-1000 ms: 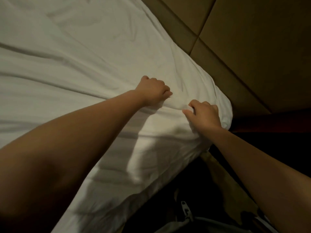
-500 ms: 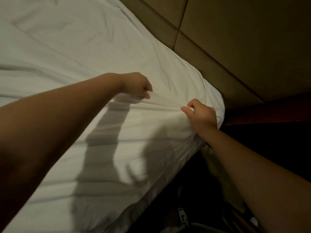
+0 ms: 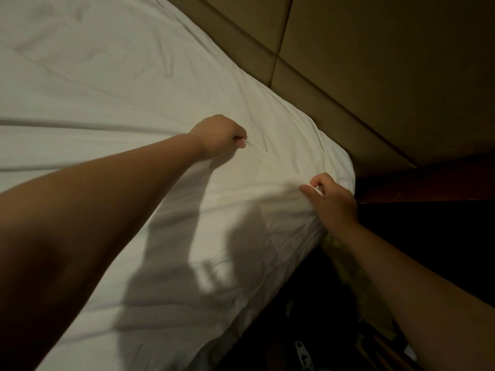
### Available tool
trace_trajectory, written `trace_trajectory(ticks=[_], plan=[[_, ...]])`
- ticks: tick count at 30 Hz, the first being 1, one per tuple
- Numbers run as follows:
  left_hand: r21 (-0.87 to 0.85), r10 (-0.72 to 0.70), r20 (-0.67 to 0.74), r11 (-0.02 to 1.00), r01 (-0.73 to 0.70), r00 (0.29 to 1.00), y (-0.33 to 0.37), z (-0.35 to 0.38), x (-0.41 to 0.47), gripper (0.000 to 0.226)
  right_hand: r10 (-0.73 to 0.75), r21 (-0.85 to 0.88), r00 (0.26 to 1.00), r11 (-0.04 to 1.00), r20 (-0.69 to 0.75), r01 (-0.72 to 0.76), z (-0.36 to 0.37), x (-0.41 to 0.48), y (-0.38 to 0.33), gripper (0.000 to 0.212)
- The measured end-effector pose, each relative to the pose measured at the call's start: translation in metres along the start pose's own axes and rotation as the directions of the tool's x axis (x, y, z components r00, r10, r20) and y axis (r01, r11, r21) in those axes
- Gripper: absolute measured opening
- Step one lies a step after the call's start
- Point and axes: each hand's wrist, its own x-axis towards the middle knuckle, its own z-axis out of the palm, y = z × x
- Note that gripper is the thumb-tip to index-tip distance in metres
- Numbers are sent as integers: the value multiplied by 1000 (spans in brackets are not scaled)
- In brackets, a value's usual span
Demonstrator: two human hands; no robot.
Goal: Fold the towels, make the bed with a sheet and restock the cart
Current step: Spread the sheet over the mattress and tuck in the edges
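Note:
A white sheet (image 3: 112,84) covers the bed, creased and drawn tight toward the near corner. My left hand (image 3: 218,136) is closed, pinching a fold of the sheet on top of the mattress, a little in from the corner. My right hand (image 3: 330,200) is closed on the sheet at the corner edge of the bed (image 3: 340,167), thumb pointing left. Wrinkles run between the two hands. No towels or cart are in view.
A padded tan headboard panel (image 3: 375,62) runs along the far side of the bed. A dark reddish wooden nightstand edge (image 3: 428,183) stands just right of the corner. The floor below is dark, with dark shoes (image 3: 302,354) at the bottom.
My left hand let go beside the right hand, moved left and up across the sheet and pinched it again. My right hand kept its hold at the corner.

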Motion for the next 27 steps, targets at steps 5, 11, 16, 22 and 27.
trace_trajectory(ticks=[5,11,16,22,27], plan=[[-15,-12,1,1000,12,1000,1,-1,2,28,-56,-107,997,993,-46,51,-4,-2,7,16],[-13,-10,-46,1000,10,999,-1,3,-2,25,-469,-334,864,856,-182,395,25,12,-54,26],[40,6,-5,999,-6,1000,-12,-10,-6,26,-270,-229,961,933,60,276,49,35,-94,20],[-27,-106,-7,994,105,994,-63,-39,-34,26,-225,-230,971,944,79,238,43,39,-88,17],[53,-83,-14,995,83,996,-76,-37,-50,29,-233,-247,970,938,71,244,44,38,-88,18]])
